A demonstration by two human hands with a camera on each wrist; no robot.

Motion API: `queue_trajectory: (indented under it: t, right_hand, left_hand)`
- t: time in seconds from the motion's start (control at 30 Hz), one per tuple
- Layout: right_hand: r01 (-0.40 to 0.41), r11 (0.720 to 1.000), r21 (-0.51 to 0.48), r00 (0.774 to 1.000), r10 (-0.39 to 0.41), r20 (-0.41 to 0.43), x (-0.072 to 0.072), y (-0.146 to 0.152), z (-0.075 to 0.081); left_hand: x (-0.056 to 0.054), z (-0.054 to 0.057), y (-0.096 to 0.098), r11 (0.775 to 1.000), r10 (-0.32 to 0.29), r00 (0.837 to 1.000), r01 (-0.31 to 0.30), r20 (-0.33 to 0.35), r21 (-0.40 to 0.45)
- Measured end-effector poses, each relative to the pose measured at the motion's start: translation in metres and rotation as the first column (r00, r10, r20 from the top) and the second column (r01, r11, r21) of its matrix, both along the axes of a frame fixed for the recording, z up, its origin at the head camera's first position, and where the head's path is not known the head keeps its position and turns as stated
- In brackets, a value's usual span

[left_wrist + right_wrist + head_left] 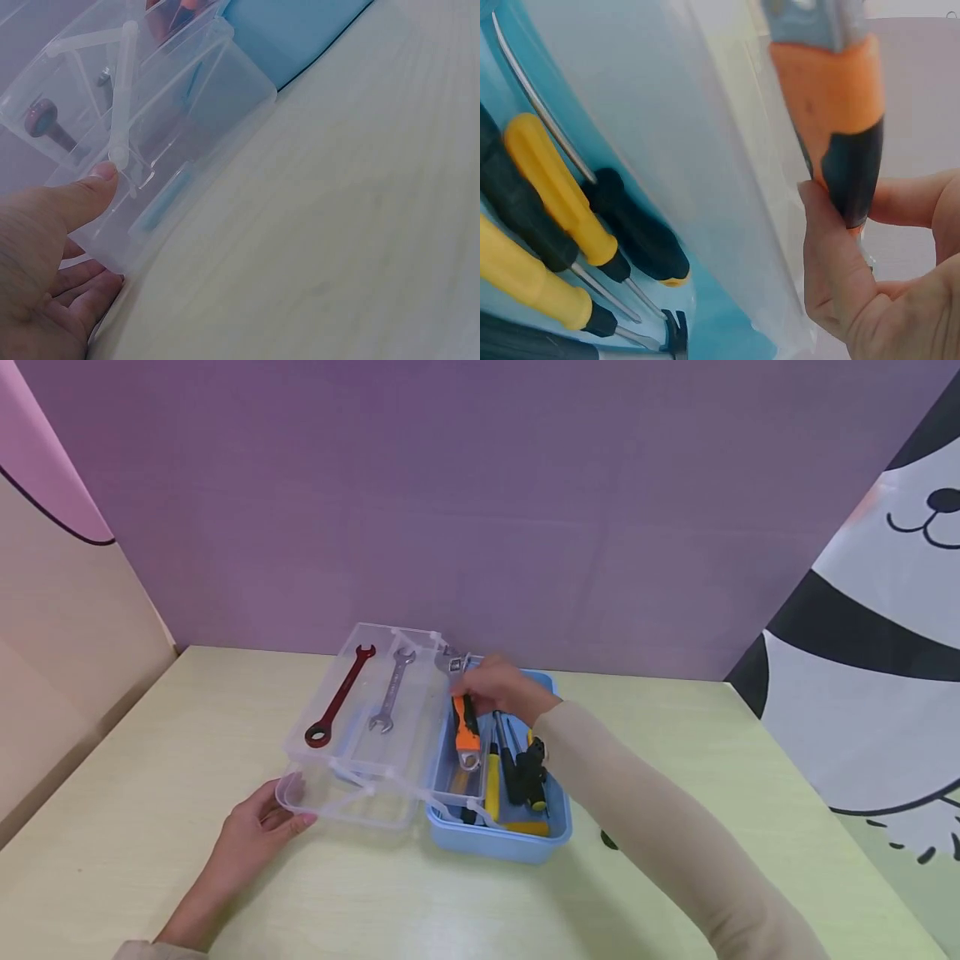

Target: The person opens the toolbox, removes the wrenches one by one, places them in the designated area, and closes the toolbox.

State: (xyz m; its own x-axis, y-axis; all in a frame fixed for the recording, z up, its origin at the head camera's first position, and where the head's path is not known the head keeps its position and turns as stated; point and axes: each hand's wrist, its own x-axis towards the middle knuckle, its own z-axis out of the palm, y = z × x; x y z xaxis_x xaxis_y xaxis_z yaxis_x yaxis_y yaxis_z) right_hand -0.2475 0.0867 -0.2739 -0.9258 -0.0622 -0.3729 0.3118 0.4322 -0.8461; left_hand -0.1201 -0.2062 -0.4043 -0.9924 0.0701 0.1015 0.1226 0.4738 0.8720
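Observation:
My left hand [258, 827] grips the near left corner of a clear plastic tray [352, 806], thumb on its wall and fingers around the lower edge. My right hand [498, 685] holds an adjustable wrench [467, 731] by its orange and black handle, above the blue toolbox [495, 845]. In the right wrist view, thumb and fingers pinch the handle [829, 97]. A red combination wrench [341, 697] and a silver wrench [392, 692] lie in the clear upper tray, left of the box. Part of the box's inside is hidden by my right hand and sleeve.
Inside the blue box lie a yellow-handled screwdriver [562, 199], a black-handled screwdriver [641, 232] and several other tools. White link arms [124, 97] join the clear trays. The pale tabletop [300, 902] meets a purple wall [480, 510] behind the box.

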Motion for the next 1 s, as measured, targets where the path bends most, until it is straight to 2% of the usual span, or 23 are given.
queue_trajectory:
  t: [0.5, 1.0]
  right_hand:
    - [-0.086, 0.996, 0.031, 0.995, 0.087, -0.058, 0.005, 0.031, 0.011]
    - [-0.074, 0.995, 0.067, 0.994, 0.079, -0.078, 0.007, 0.072, 0.019]
  left_hand:
    - [-0.002, -0.003, -0.001, 1.000, -0.009, 1.000, 0.009, -0.009, -0.006]
    - [0.000, -0.002, -0.001, 1.000, -0.005, 1.000, 0.005, -0.004, -0.026]
